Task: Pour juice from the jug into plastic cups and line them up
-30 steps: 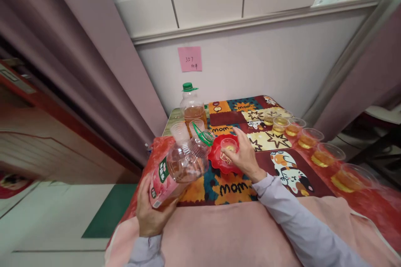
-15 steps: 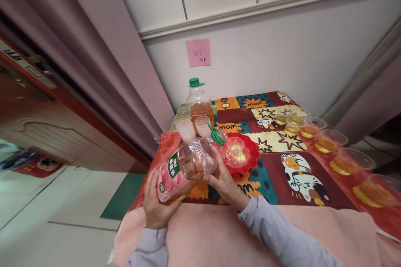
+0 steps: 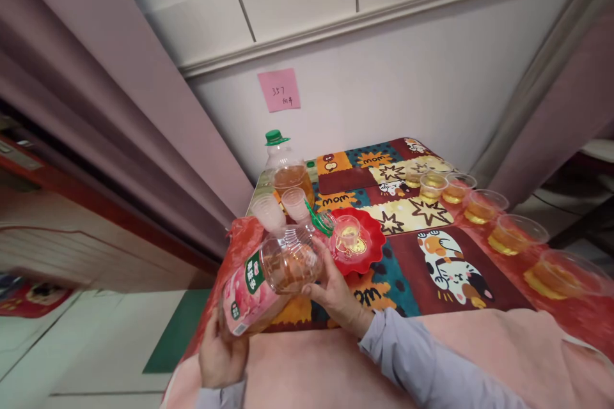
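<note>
A big clear juice bottle [image 3: 259, 281] with a pink label lies tilted in both my hands, its mouth toward the upper right. My left hand [image 3: 223, 350] supports its base from below. Near the neck, my right hand [image 3: 338, 294] grips the bottle's shoulder. A green handle ring [image 3: 322, 222] sits round the bottle's neck. The mouth is over a clear plastic cup [image 3: 348, 231] standing in a red scalloped plate [image 3: 371, 254]. Yellowish liquid shows at the cup's bottom; I cannot make out a stream.
Behind the bottle stand two stacks of plastic cups [image 3: 268, 212] and a second bottle [image 3: 290, 172] with a green cap. Along the table's right side runs a row of cups [image 3: 511, 236] holding yellow liquid. A patterned mat [image 3: 403, 275] covers the table.
My view has shifted, so the scene sits a little lower and further left. The bottle's base and my left hand have come down slightly. Both hands keep hold of the bottle.
</note>
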Demonstrator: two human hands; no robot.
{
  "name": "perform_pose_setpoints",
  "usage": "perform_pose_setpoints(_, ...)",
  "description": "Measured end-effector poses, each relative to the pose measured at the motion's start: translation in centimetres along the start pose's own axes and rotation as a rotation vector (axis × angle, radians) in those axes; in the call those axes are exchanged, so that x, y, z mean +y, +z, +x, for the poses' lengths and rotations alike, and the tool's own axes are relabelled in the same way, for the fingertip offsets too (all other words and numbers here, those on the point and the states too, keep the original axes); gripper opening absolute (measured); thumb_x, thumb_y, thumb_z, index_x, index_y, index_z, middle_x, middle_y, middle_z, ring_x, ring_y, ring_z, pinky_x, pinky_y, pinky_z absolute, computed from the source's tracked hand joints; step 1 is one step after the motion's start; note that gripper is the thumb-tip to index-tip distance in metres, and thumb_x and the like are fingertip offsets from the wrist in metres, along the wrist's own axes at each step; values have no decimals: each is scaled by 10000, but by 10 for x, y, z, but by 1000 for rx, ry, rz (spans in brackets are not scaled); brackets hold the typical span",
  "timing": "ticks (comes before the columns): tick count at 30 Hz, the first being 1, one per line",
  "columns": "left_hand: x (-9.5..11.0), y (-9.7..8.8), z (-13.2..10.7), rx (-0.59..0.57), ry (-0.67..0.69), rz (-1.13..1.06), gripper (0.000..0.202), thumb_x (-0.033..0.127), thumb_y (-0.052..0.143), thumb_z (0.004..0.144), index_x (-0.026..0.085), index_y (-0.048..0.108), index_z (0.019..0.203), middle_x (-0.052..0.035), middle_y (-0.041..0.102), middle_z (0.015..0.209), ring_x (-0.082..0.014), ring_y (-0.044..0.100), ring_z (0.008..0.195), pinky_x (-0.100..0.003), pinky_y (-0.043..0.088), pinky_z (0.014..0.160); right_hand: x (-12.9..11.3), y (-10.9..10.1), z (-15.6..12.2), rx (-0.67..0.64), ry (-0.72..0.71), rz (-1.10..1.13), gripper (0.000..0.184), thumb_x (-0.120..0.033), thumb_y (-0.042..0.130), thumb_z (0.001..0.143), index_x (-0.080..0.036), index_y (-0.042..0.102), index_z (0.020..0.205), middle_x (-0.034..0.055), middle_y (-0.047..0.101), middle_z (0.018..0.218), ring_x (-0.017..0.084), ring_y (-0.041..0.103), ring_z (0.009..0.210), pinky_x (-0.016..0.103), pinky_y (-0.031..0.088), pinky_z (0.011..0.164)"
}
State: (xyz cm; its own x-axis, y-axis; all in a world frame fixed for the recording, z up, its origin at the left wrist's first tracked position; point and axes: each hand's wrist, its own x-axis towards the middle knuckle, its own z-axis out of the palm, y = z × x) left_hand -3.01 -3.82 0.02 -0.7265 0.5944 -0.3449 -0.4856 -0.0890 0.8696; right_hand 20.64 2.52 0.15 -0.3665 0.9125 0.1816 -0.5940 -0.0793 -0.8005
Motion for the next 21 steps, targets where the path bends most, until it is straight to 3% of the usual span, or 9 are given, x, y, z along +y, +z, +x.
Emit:
perform_pose_setpoints(2,1,5,-3,-45,4,14,296,423,720,933,269,855,1147,-45,835,1339,-331,596,1531,-438,566,1202,1,-1,-2,-6,-8,8,1245,-681,966,785,-312,291,1762,180,477,1759,390,544,1576,629,402,1326)
perform_pose_setpoints(6,-1,12,-13,-150,39,60,389,522,786,915,294,841,1225,-44,802,1426,-361,611,1515,-491,583,1191,4,-3,-4,26,-1,9,1163,-756,901,819,-262,366,1725,194,556,1696,396,527,1593,624,371,1346)
perform_pose_setpoints(11,-3,8,-12,-166,64,114,521,602,802,896,308,804,1327,-39,774,1477,-375,531,1587,-495,548,1224,3,-3,-5,-7,78,77,1111,-786,868,832,-286,380,1696,184,603,1650,420,606,1518,656,565,1181)
perform_pose_setpoints(13,-3,7,-10,-183,88,150,593,649,795,888,315,777,1378,-60,754,1511,-390,531,1587,-541,561,1214,2,-3,-5,-10,75,77,1094,-785,868,831,-299,391,1687,178,622,1630,421,625,1496,643,609,1126)
perform_pose_setpoints(17,-3,7,-10,-226,135,203,652,719,748,904,318,747,1419,-96,733,1540,-425,556,1562,-617,599,1164,2,-2,-5,-5,71,78,1083,-780,880,821,-313,409,1677,172,652,1594,425,645,1467,637,638,1077)
perform_pose_setpoints(21,0,9,-14,-255,164,217,627,703,753,910,365,742,1438,-48,720,1568,-417,566,1553,-558,617,1153,-1,1,-5,-16,69,106,1093,-775,888,814,-306,414,1680,173,630,1617,429,624,1487,664,599,1130)
